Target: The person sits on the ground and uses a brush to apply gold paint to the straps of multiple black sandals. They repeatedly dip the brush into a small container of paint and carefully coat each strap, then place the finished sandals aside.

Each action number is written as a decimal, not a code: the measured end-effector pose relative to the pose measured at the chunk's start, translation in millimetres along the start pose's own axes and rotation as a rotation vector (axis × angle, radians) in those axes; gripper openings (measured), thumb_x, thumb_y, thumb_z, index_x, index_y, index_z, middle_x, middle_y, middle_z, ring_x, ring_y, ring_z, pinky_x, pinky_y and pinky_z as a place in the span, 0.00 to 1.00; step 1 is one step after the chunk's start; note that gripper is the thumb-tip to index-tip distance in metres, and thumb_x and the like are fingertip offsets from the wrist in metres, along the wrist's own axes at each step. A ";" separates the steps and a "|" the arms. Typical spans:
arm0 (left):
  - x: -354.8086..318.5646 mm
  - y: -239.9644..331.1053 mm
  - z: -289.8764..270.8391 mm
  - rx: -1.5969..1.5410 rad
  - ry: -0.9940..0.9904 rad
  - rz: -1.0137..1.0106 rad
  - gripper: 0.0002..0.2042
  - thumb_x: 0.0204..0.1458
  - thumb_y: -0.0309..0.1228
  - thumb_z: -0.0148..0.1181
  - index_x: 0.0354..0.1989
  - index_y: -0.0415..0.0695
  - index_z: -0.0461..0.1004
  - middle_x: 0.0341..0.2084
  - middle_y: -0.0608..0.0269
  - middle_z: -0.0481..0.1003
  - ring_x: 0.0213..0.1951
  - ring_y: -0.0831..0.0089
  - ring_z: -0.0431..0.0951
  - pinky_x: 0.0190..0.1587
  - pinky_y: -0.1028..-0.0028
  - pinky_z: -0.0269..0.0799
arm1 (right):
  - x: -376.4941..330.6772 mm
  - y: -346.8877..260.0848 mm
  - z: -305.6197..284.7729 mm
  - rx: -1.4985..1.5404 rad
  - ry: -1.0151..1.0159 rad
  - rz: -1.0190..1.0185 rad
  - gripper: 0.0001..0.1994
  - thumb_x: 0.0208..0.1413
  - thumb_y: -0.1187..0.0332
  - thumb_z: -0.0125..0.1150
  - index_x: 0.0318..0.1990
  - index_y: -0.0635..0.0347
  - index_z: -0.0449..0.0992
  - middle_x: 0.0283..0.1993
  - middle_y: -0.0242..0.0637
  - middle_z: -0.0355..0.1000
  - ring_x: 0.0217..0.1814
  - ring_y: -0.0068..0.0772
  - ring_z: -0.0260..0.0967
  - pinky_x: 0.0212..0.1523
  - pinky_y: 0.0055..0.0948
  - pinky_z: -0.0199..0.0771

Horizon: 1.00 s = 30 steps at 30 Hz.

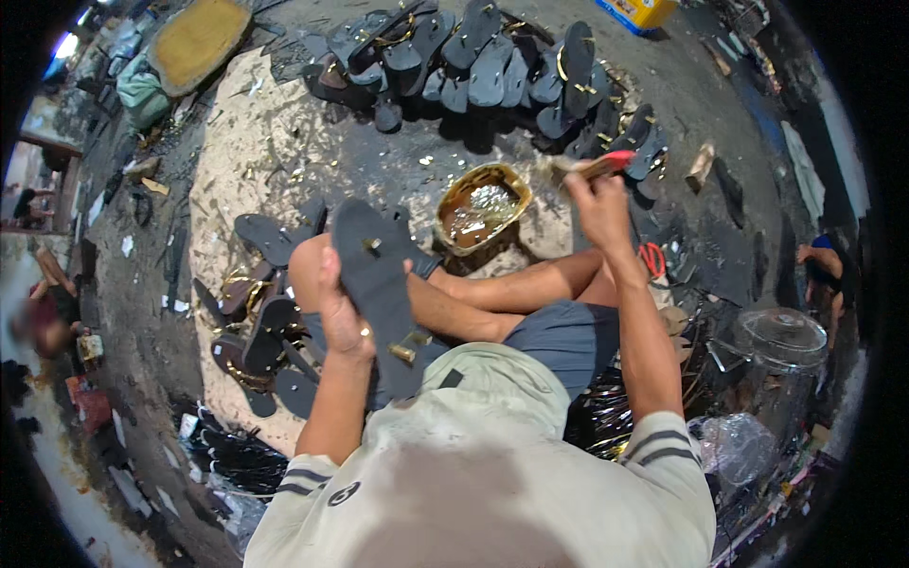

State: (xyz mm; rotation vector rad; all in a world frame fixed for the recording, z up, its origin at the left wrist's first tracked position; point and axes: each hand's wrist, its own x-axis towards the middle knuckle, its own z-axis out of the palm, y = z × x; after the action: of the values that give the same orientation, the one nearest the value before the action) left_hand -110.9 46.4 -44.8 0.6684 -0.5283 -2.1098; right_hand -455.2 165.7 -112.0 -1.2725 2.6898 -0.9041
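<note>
A dark grey sandal sole (370, 275) stands nearly upright in my left hand (343, 317), its flat face turned up. Gold-coloured strap ends poke through it near the toe and near the heel. My right hand (600, 201) is closed round a brush (606, 166) with a red end, raised at the right. The brush's bristles point left, above and beside a glue tub (481, 248). Thick amber-brown glue lies in that tub, and its rim is crusted. The brush and the tub are apart.
Many dark sandals (488, 71) are heaped in an arc at the far side. More sandals (272, 327) with gold straps lie left of my crossed legs. Red-handled scissors (651, 259) rest by my right knee. A stained cardboard sheet (248, 133) covers the floor. Other people sit at both edges.
</note>
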 end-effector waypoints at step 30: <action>-5.0 -37.3 -16.4 -0.182 -0.256 -0.288 0.35 0.61 0.61 0.41 0.58 0.39 0.68 0.47 0.55 0.76 0.48 0.66 0.77 0.52 0.68 0.73 | -48.1 -165.8 20.7 0.645 -0.069 -0.392 0.14 0.55 0.64 0.66 0.45 0.64 0.78 0.44 0.47 0.76 0.44 0.46 0.74 0.47 0.36 0.72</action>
State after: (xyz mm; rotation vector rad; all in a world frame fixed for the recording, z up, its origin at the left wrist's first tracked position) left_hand -120.3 69.3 -77.7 0.3899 -0.3873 -2.4987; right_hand -302.0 107.7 -53.9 -1.6107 1.8537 -1.5550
